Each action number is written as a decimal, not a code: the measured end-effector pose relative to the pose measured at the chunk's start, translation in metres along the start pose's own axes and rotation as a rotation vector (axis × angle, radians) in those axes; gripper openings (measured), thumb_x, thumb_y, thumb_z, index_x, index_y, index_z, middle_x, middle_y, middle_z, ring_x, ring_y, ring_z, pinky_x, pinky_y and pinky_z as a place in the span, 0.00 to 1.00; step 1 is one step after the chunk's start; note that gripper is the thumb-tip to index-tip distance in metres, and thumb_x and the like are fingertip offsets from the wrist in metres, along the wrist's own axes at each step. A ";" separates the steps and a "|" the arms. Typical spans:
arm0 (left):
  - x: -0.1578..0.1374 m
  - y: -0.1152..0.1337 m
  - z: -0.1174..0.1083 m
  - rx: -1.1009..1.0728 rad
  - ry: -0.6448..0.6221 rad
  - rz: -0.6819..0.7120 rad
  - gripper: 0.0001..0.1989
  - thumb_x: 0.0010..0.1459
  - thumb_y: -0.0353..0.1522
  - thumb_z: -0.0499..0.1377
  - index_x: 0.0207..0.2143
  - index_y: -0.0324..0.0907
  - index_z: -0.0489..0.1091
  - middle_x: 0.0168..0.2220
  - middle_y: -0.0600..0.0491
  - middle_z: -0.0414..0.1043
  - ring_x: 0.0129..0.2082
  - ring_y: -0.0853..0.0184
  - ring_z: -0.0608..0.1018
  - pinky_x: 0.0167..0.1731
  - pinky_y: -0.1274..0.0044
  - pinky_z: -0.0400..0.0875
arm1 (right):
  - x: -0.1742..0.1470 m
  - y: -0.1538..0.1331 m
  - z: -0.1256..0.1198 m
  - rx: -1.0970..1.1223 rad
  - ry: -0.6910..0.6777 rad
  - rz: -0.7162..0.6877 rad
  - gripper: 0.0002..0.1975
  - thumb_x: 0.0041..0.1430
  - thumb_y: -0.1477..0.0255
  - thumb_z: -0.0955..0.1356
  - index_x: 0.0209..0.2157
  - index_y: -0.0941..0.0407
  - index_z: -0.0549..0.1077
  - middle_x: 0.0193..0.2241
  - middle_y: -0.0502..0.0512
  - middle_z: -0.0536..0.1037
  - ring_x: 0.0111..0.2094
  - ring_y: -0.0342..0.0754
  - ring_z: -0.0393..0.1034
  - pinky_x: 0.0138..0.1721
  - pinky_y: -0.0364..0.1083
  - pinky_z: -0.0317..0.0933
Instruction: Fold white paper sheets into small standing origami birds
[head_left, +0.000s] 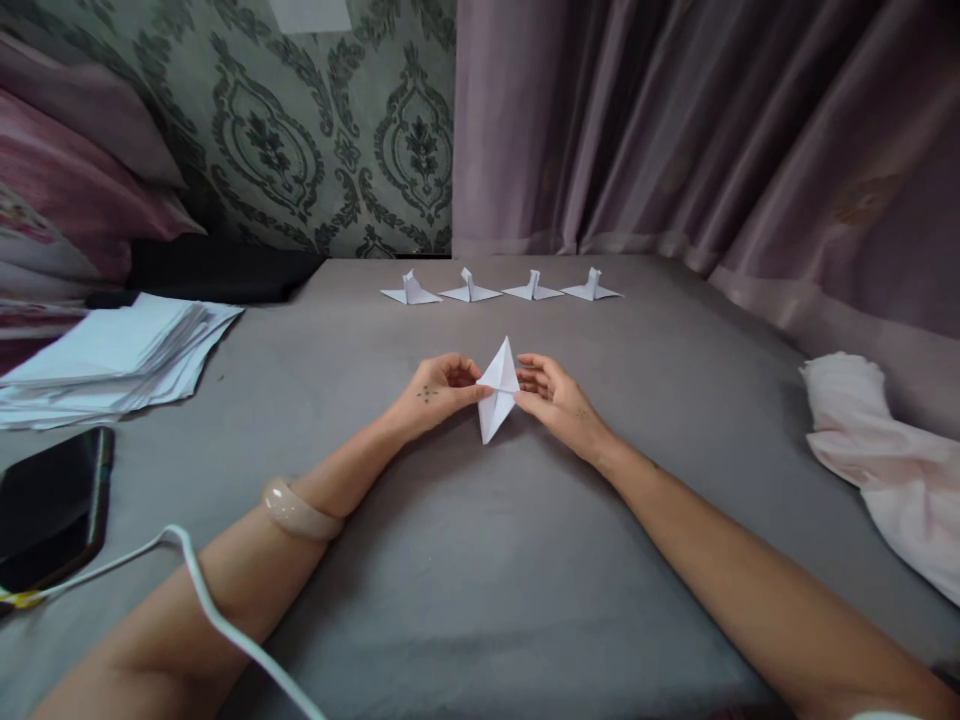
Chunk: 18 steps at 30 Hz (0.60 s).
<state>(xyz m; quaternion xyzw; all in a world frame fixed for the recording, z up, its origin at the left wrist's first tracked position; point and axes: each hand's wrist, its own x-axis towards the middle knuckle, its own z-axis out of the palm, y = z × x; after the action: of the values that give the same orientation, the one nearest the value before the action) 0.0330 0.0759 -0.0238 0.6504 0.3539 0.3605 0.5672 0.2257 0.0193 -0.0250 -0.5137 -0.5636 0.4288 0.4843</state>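
A white sheet of paper folded into a diamond shape (501,372) is held between my two hands, one point up and away from me, the other down toward me. My left hand (444,390) pinches its left edge, with the thumb lying across the middle crease. At the right edge, my right hand (556,402) grips it with the thumb in front and fingers curled behind. Several folded white paper figures (471,288) stand in a row beyond my hands, each with wide flat sides and an upright middle.
To the left lie a stack of white paper sheets (112,350) and a dark phone (56,510). A white cable (202,590) crosses over my left forearm. Pale cloth (892,460) lies at the right. Curtains (600,130) hang behind the grey surface (480,610).
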 end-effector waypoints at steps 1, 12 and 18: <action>-0.001 0.002 0.003 -0.050 0.004 0.017 0.18 0.44 0.37 0.69 0.32 0.38 0.66 0.30 0.54 0.72 0.29 0.71 0.74 0.33 0.77 0.68 | -0.001 -0.003 0.002 0.044 -0.019 0.011 0.25 0.49 0.73 0.70 0.50 0.55 0.63 0.46 0.61 0.76 0.43 0.49 0.74 0.48 0.53 0.66; -0.010 0.018 0.021 -0.102 0.062 0.167 0.25 0.45 0.36 0.70 0.43 0.39 0.64 0.38 0.50 0.74 0.37 0.68 0.76 0.37 0.76 0.69 | -0.004 -0.012 0.011 0.408 0.011 0.090 0.16 0.45 0.65 0.76 0.36 0.53 0.76 0.35 0.49 0.79 0.39 0.45 0.72 0.49 0.48 0.62; -0.015 0.025 0.023 -0.035 0.047 0.120 0.16 0.49 0.40 0.67 0.34 0.38 0.70 0.32 0.53 0.75 0.33 0.68 0.76 0.36 0.77 0.68 | -0.005 -0.017 0.013 0.575 0.011 0.151 0.17 0.42 0.67 0.77 0.37 0.53 0.76 0.33 0.48 0.78 0.37 0.43 0.71 0.45 0.46 0.62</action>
<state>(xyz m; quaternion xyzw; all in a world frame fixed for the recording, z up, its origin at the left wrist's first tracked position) 0.0468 0.0488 -0.0025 0.6518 0.3210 0.4152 0.5474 0.2098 0.0129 -0.0111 -0.3983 -0.3765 0.6028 0.5799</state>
